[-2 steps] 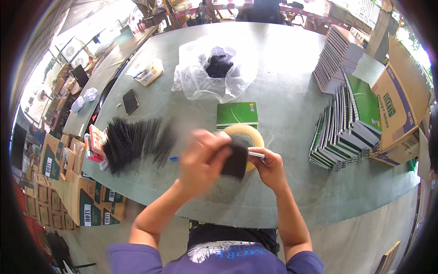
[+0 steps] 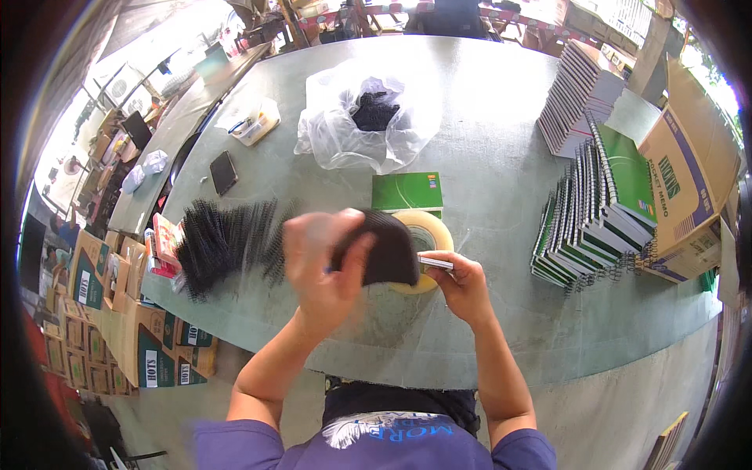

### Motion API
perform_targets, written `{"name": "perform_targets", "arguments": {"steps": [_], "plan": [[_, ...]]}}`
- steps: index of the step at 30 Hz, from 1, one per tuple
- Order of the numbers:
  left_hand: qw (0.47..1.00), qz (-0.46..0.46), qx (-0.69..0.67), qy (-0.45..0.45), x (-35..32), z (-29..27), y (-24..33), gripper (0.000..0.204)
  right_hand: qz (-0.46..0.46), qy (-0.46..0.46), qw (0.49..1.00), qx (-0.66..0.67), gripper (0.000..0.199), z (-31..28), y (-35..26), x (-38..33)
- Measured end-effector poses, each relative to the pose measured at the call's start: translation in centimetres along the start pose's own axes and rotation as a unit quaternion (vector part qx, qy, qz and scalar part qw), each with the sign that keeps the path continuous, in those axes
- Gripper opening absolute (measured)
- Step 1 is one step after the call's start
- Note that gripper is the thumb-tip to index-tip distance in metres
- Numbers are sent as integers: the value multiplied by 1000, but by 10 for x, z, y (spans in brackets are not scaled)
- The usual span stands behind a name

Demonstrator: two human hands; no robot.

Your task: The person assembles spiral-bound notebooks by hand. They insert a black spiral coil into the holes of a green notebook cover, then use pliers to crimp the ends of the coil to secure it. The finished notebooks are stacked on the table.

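My left hand (image 2: 321, 262), smeared by motion, is closed on a black curved sheet (image 2: 380, 247) with thumb and fingers. The sheet's right edge meets the small white-edged notebook (image 2: 435, 262) that my right hand (image 2: 464, 288) pinches; whether they are joined I cannot tell. Below both lies a broad roll of tape (image 2: 439, 227), flat on the table and partly covered by the sheet. Just beyond the roll, a green notebook (image 2: 407, 190) lies flat. Left of my left hand is a heap of black spiral coils (image 2: 223, 243).
On the grey-green table (image 2: 501, 329) sit a plastic bag (image 2: 329, 141) of black coils, a phone (image 2: 224, 172) and a white tub (image 2: 257, 125). Spiral notebooks (image 2: 583, 227) stand at right, beside an open cardboard box (image 2: 681, 196). More cartons (image 2: 160, 345) are stacked at lower left.
My left hand has moved left, and the black sheet has swung left with it, showing more of its face. My right hand stays nearly still with the small notebook.
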State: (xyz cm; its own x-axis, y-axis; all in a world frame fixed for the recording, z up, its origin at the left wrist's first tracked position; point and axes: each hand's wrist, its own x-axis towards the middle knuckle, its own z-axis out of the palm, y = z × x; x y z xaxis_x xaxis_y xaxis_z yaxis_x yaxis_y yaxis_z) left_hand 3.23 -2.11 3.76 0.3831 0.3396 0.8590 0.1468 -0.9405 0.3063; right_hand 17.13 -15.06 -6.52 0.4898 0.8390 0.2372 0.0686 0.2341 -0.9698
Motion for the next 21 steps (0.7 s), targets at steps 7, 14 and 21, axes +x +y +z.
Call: {"name": "perform_targets", "arguments": {"steps": [7,14,21], "plan": [[987,9,-91,-130,-6,11,7,28,-1,-8,1000,14,33,0,4,2],[967,12,-139,-211,-7,26,4,28,-5,16,998,-67,27,-2,11,-4],[939,24,-105,-328,-64,13,14,29,-42,55,998,11,26,-1,2,4]]}}
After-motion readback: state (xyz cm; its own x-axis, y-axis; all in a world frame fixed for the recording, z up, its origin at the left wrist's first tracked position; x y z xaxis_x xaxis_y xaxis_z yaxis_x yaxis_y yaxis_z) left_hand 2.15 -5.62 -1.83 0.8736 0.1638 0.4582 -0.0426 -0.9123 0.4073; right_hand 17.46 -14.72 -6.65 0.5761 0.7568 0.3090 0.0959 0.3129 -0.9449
